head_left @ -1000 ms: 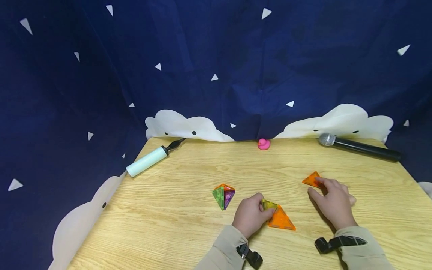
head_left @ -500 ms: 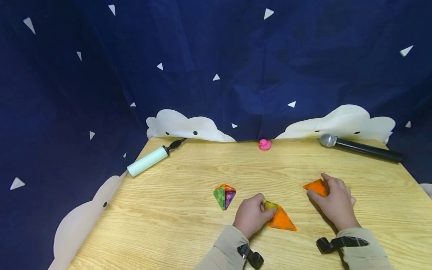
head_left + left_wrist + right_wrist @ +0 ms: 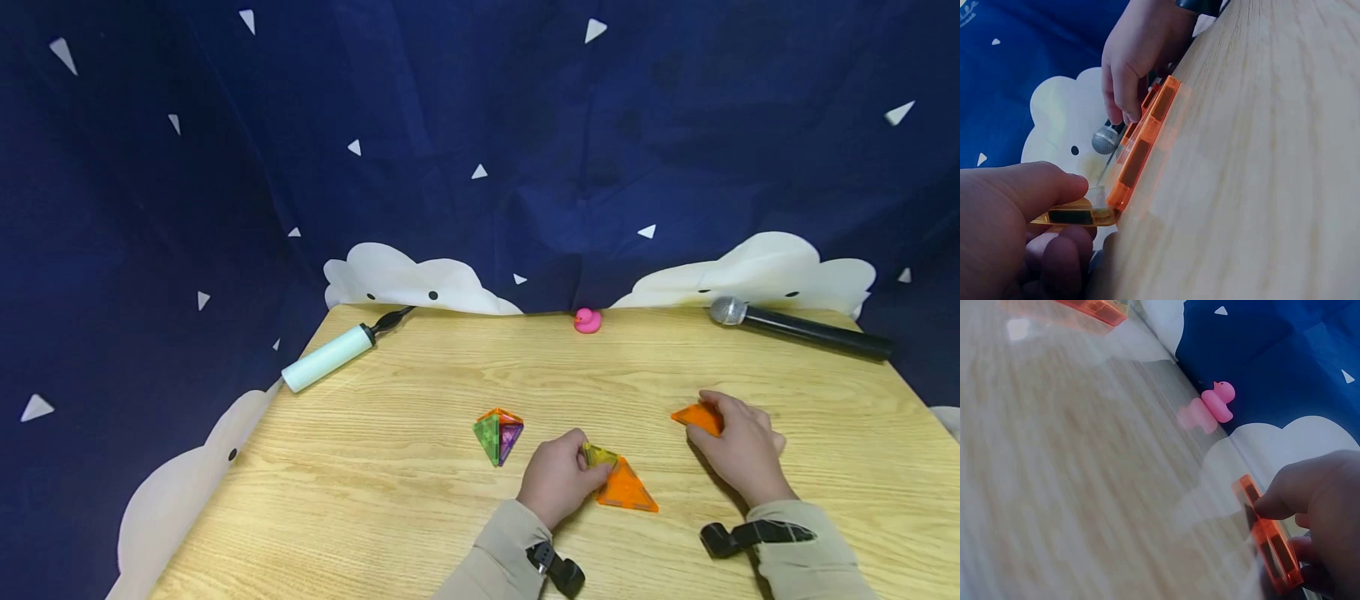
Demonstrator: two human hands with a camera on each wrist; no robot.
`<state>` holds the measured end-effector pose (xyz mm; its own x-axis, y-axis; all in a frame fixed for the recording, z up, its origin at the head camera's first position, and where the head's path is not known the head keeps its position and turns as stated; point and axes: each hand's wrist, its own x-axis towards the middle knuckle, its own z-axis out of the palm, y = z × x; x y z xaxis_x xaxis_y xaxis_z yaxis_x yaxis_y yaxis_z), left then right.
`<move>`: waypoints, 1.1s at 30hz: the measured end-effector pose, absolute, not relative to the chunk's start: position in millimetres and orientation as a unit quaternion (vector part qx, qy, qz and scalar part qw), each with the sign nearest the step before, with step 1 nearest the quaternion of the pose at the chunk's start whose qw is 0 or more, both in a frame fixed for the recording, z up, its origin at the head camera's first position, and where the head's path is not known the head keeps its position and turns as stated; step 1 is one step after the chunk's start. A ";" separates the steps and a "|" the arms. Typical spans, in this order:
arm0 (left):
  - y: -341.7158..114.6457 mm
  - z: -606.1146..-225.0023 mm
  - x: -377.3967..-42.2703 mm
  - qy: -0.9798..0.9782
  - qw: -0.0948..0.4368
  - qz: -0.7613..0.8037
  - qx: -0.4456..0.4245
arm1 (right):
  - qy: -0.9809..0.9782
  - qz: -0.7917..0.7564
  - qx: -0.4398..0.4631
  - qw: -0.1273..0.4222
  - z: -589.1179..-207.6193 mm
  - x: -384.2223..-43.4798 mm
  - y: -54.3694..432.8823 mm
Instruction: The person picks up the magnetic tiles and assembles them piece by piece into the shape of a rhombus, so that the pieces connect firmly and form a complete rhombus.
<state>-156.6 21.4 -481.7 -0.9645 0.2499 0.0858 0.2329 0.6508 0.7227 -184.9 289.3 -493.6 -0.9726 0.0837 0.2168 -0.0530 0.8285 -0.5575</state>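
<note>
My left hand (image 3: 558, 477) pinches a yellow triangular magnetic tile (image 3: 600, 456) between thumb and fingers. Its edge meets a larger orange triangular magnetic tile (image 3: 624, 487), which lies low over the wood; in the left wrist view the yellow tile (image 3: 1072, 217) stands at an angle to the orange one (image 3: 1138, 156). Over to the right, my right hand (image 3: 738, 446) holds a second orange triangular magnetic tile (image 3: 701, 417) by its sides, thumb on the near edge. Part of that tile is hidden under the fingers. In the right wrist view this tile (image 3: 1267, 540) shows edge-on.
Left of my left hand sits a small cluster of green, purple and orange magnetic tiles (image 3: 498, 435). A pink rubber duck (image 3: 587, 321), a black microphone (image 3: 802, 325) and a pale green hand pump (image 3: 330, 358) lie toward the back of the wooden table (image 3: 360, 500). A dark blue curtain (image 3: 420, 125) hangs behind.
My right hand has gripped the separate orange tile, which has turned and come slightly nearer to me. My left hand and the yellow tile have stayed put.
</note>
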 end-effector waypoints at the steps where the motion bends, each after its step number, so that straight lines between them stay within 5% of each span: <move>1: 21.4 -481.7 -156.7 0.908 0.011 0.397 0.133 | -0.949 0.294 -0.007 0.118 -493.5 -184.4 289.0; 24: 21.1 -481.0 -156.3 0.905 0.018 0.404 0.131 | -0.925 0.347 -0.009 0.153 -490.4 -175.6 288.7; 33: 20.8 -482.2 -156.3 0.905 0.012 0.404 0.134 | -0.927 0.352 -0.060 0.112 -485.0 -175.4 288.9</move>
